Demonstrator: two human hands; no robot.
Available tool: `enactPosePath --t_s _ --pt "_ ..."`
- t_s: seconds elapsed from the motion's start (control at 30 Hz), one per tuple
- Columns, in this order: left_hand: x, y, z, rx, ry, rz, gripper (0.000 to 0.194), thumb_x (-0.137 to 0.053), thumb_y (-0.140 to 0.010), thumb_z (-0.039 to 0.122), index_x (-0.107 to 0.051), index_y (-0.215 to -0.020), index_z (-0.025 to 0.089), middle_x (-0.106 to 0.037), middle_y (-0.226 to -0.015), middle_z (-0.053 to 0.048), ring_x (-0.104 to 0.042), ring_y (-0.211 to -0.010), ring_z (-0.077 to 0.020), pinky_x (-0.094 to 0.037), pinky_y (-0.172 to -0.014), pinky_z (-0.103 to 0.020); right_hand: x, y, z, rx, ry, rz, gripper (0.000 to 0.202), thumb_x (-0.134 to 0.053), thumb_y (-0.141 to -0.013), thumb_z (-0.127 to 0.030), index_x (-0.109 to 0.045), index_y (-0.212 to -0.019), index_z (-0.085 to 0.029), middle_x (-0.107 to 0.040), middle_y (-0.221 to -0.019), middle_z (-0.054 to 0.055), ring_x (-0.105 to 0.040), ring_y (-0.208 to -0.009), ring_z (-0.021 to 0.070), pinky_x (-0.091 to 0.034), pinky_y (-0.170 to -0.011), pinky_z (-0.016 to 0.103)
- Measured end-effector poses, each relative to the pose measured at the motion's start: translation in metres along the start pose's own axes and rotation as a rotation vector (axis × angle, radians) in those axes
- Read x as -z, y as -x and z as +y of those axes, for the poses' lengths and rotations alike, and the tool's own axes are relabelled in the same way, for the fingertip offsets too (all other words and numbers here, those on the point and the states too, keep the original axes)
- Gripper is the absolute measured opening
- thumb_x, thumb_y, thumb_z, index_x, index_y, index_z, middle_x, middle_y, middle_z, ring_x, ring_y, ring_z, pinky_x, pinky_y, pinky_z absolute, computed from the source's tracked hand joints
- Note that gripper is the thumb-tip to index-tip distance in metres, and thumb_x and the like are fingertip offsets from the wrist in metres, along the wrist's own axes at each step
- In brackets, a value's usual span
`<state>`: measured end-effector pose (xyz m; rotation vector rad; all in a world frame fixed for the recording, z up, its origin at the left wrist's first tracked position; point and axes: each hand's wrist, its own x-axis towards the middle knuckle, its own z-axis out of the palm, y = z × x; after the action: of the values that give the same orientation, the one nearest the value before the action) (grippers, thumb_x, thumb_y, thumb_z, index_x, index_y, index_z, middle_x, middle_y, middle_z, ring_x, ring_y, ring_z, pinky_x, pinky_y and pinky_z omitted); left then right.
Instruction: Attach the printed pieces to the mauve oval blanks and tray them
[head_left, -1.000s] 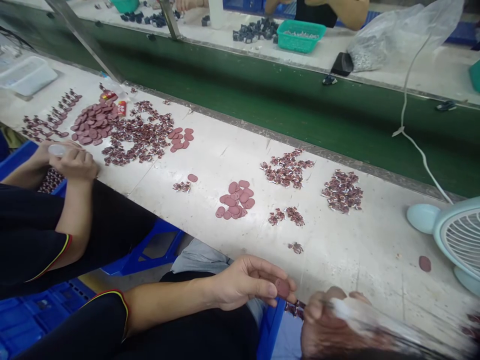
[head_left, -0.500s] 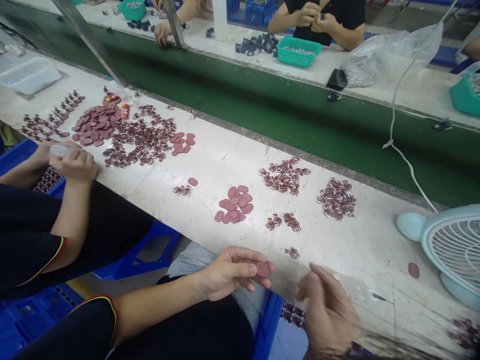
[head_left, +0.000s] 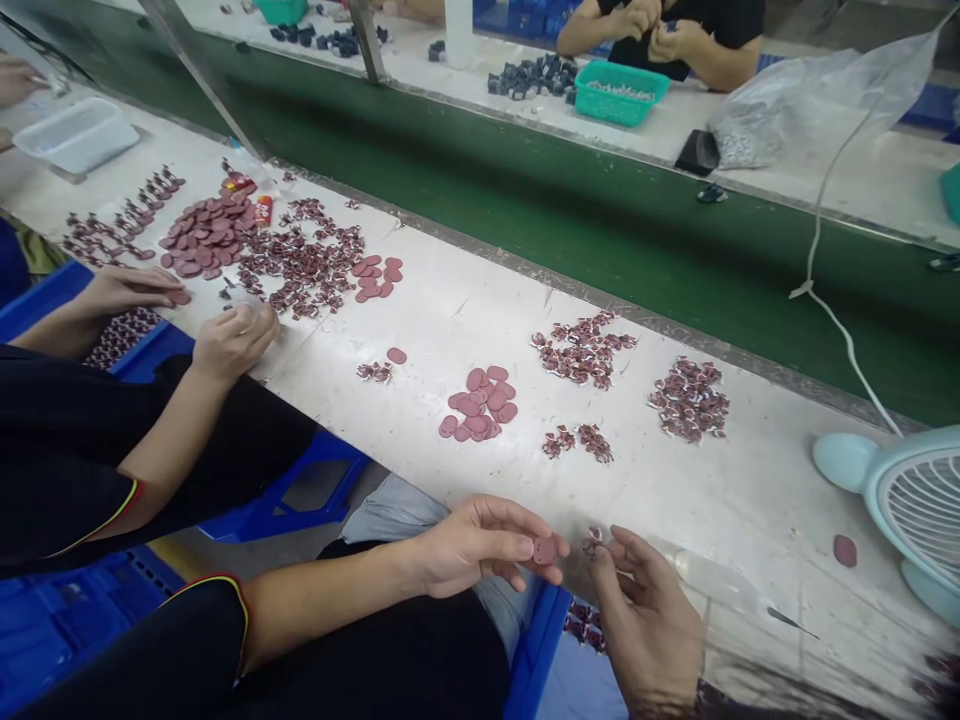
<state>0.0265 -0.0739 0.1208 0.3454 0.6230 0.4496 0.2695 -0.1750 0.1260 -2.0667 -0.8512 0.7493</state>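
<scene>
My left hand [head_left: 491, 545] pinches a reddish-brown oval disc [head_left: 544, 550] with small holes between thumb and fingers, above the table's near edge. Close by on the right, my right hand [head_left: 649, 610] holds a small brown-and-white figurine part [head_left: 594, 540] at its thumb and fingertips. The two pieces are apart. Beyond my hands lie a heap of oval discs [head_left: 480, 405] and two small clusters of figurine parts [head_left: 594, 442]. A clear bottle with a thin dark tip [head_left: 716, 582] rests beside my right hand.
Larger piles of figurine parts [head_left: 581, 350] lie toward the back. A light-blue fan [head_left: 919, 490] stands at right, near a single disc [head_left: 845, 550]. At left, a co-worker's hands [head_left: 236, 340] work beside more discs. A green conveyor belt [head_left: 480, 210] runs behind the table.
My right hand has picked up the figurine part from the table and holds it near the disc. My left hand keeps the disc. The co-worker's hands have moved apart, and the view has shifted slightly.
</scene>
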Motion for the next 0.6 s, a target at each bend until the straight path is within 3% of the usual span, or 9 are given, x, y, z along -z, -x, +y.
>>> enactPosePath --t_s 0.07,0.17,0.23,0.33,0.43,0.6 --pt "-0.002 -0.001 -0.002 -0.025 -0.047 0.002 0.058 -0.128 -0.076 0.056 -0.102 -0.112 0.019 -0.101 -0.135 -0.019 -0.1 -0.105 -0.0293 -0.067 -0.073 -0.024 0.001 0.022 -0.011 -0.077 -0.242 0.007 0.042 -0.101 -0.09 -0.071 -0.101 -0.123 -0.045 -0.096 -0.104 0.003 -0.094 -0.084 0.0278 -0.079 -0.064 0.036" --pt "-0.004 -0.003 -0.004 -0.065 -0.121 -0.004 0.059 -0.128 -0.077 0.059 -0.103 -0.112 0.018 -0.101 -0.133 -0.019 -0.098 -0.105 -0.0298 -0.07 -0.076 -0.028 -0.001 0.046 -0.032 -0.076 -0.437 -0.032 0.016 -0.105 -0.088 -0.064 -0.102 -0.1 -0.054 -0.089 -0.098 0.0 -0.088 -0.082 0.0242 -0.079 -0.067 0.036" --pt "-0.006 -0.004 -0.006 -0.08 -0.157 -0.017 0.058 -0.127 -0.078 0.06 -0.104 -0.112 0.019 -0.101 -0.129 -0.018 -0.096 -0.104 -0.0278 -0.072 -0.078 -0.029 -0.005 0.056 -0.044 -0.085 -0.5 -0.052 0.014 -0.107 -0.086 -0.063 -0.101 -0.094 -0.054 -0.087 -0.101 0.0 -0.087 -0.08 0.0244 -0.08 -0.064 0.038" --pt "-0.007 -0.004 -0.009 -0.089 -0.17 -0.041 0.054 -0.126 -0.082 0.057 -0.104 -0.114 0.019 -0.102 -0.127 -0.017 -0.095 -0.103 -0.0247 -0.075 -0.086 -0.031 -0.012 0.061 -0.052 -0.116 -0.488 -0.069 0.017 -0.107 -0.088 -0.064 -0.102 -0.1 -0.052 -0.093 -0.116 0.002 -0.092 -0.09 0.0247 -0.082 -0.071 0.036" --pt "-0.005 -0.004 -0.013 -0.099 -0.138 -0.041 0.056 -0.128 -0.08 0.053 -0.103 -0.115 0.018 -0.102 -0.121 -0.015 -0.094 -0.099 -0.0232 -0.076 -0.09 -0.033 -0.017 0.06 -0.054 -0.118 -0.426 -0.069 0.023 -0.106 -0.09 -0.068 -0.102 -0.103 -0.049 -0.098 -0.109 0.0 -0.093 -0.094 0.0225 -0.081 -0.083 0.029" --pt "-0.004 -0.004 -0.016 -0.091 -0.121 -0.019 0.057 -0.13 -0.077 0.05 -0.098 -0.108 0.016 -0.101 -0.11 -0.012 -0.093 -0.093 -0.0204 -0.074 -0.093 -0.033 -0.016 0.058 -0.06 -0.133 -0.451 -0.117 0.027 -0.108 -0.088 -0.069 -0.102 -0.103 -0.048 -0.1 -0.106 -0.001 -0.094 -0.097 0.0199 -0.079 -0.088 0.025"
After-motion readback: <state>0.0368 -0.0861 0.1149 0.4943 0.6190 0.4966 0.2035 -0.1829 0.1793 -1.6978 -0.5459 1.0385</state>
